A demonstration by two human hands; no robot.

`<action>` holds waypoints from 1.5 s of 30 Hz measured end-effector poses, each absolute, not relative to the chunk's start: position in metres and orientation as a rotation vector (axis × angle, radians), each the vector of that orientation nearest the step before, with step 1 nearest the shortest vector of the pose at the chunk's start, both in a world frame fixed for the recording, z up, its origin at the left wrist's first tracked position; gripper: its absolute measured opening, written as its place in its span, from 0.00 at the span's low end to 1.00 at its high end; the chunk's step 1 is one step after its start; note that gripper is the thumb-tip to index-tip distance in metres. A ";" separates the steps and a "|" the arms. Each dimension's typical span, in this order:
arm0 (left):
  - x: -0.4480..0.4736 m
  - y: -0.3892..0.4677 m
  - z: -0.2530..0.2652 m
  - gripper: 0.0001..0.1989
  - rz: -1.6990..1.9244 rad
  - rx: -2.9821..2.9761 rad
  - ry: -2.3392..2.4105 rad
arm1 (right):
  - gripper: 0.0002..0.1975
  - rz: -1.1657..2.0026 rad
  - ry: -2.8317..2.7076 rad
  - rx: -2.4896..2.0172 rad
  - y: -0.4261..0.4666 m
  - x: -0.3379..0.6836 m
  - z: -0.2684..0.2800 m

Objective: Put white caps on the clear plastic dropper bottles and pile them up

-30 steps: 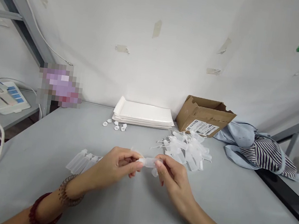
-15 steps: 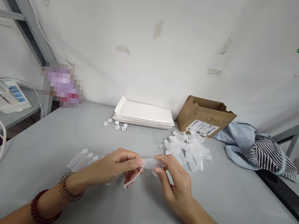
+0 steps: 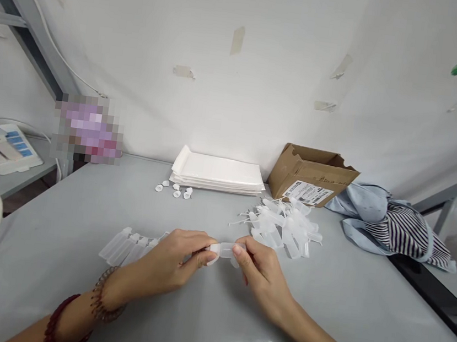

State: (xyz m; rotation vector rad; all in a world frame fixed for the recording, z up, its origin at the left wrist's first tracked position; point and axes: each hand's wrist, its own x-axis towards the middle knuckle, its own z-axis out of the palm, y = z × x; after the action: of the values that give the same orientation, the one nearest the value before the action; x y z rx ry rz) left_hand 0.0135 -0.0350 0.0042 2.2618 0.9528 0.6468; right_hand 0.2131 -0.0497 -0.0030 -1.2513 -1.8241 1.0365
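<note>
Grey tabletop [image 3: 176, 325] lies beneath a translucent tube [image 3: 226, 249]: the left hand [image 3: 179, 255], closed, pinches its left end; the right hand [image 3: 263, 270], likewise closed, grips the other, near heaped tubes [image 3: 293, 237].

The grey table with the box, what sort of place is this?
Probably a small packing or assembly workspace: a pile of translucent plastic tubes, flat white packets and a labelled cardboard box sit on the grey table.

I count 2 hands, L hand [image 3: 178, 256] + R hand [image 3: 261, 261], w/ ≥1 clear tube [image 3: 226, 250]. Approx. 6 white caps [image 3: 177, 193], 1 cardbd box [image 3: 320, 174], 1 mailer stack [image 3: 220, 170], qty unclear. Tube row [image 3: 113, 245]: 3+ visible. Tube pile [image 3: 295, 237]: can't count.
</note>
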 end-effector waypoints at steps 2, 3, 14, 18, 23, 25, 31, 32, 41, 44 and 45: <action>0.013 -0.034 -0.002 0.14 0.645 2.358 0.953 | 0.21 1.196 -1.746 -1.283 -0.047 0.213 -0.004; 0.013 -0.033 -0.005 0.13 0.645 2.397 0.955 | 0.22 1.283 -1.702 -1.284 -0.046 0.214 -0.005; 0.010 -0.029 -0.006 0.11 0.595 2.314 1.074 | 0.13 0.622 -2.031 -1.097 -0.047 0.211 -0.019; 0.011 -0.028 -0.005 0.11 0.596 2.244 1.098 | 0.12 0.085 -2.243 -0.943 -0.045 0.211 -0.027; 0.006 -0.019 -0.007 0.13 0.692 2.176 1.269 | 0.09 -0.191 -2.406 -1.033 -0.043 0.211 -0.032; -0.002 -0.012 -0.009 0.14 0.745 2.241 1.401 | 0.08 -0.318 -2.457 -1.097 -0.042 0.211 -0.035; -0.029 0.009 -0.016 0.17 0.748 2.378 1.730 | 0.09 -0.531 -2.401 -1.308 -0.039 0.215 -0.040; -0.032 0.011 -0.017 0.17 0.742 2.363 1.757 | 0.09 -0.558 -2.374 -1.358 -0.039 0.216 -0.040; -0.041 0.016 -0.028 0.19 0.679 2.361 1.842 | 0.16 -0.711 -2.233 -1.626 -0.042 0.218 -0.038; -0.043 0.022 -0.033 0.19 0.648 2.400 1.784 | 0.13 -0.711 -2.252 -1.614 -0.044 0.215 -0.037; -0.044 0.024 -0.034 0.19 0.635 2.410 1.764 | 0.11 -0.708 -2.263 -1.605 -0.045 0.214 -0.036</action>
State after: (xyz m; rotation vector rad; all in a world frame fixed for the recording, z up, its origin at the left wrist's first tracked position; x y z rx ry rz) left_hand -0.0442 0.0235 -0.0345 2.4095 1.7635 0.6348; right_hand 0.2139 -0.0454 -0.0362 -1.6052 -2.2635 -0.7076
